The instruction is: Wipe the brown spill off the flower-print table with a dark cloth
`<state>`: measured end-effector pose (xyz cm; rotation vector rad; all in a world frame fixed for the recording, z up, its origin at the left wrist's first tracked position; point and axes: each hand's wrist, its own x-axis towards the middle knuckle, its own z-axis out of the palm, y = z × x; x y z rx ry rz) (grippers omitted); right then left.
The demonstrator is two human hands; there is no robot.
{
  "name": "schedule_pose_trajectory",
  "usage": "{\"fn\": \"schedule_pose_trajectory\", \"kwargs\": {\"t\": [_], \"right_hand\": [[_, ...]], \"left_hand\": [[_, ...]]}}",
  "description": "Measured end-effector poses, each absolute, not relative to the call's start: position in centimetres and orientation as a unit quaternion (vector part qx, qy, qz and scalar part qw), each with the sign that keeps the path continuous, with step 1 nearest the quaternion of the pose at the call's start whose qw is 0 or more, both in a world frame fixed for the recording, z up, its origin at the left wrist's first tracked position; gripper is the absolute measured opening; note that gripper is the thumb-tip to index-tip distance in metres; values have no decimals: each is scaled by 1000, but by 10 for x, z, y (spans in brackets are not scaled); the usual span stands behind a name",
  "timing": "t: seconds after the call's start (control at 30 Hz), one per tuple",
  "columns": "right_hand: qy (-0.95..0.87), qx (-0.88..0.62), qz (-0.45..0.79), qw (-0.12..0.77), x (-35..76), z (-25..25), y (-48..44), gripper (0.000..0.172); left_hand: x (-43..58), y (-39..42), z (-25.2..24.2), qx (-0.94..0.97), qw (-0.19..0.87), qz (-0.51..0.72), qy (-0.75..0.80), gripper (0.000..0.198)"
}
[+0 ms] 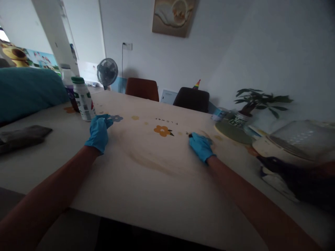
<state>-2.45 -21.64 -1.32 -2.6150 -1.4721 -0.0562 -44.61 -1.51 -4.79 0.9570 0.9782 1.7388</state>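
Both my hands wear blue gloves and reach over the pale table [146,195], which is printed with flowers. My left hand [97,134] is at the table's left side, just right of a white bottle with a green cap [84,101]. Its fingers are partly spread towards a grey-blue printed flower [116,118], with nothing visible in them. My right hand [201,147] rests on the table, right of an orange printed flower [162,130]. Its fingers are curled; what they hold, if anything, is hidden. A brownish smear [149,163] curves across the tabletop between the hands.
A second bottle [67,78] stands behind the first. A dark grey cloth-like item [26,136] lies at left. On the right are a potted plant [238,120], a green mat [231,131], a clear-domed container [300,139] and a dark item [285,174]. Two chairs [142,89] stand opposite.
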Motion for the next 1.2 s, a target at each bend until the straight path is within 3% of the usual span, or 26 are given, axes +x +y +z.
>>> {"fn": "schedule_pose_trajectory", "kwargs": {"t": [0.37,0.67,0.9,1.2], "right_hand": [[-705,-700,50,101,-205,-26,-143,45],[-761,-631,93,119,-308,-6,-86,43],[-773,-613,104,127,-299,-16,-115,49],[-764,-626,91,128,-195,-52,-241,65]], "left_hand": [[-444,-15,-48,364,465,710,383,15],[-452,-13,-50,375,458,701,397,9],[-451,-14,-51,369,453,701,410,10],[-455,-13,-47,380,456,689,416,11]]}}
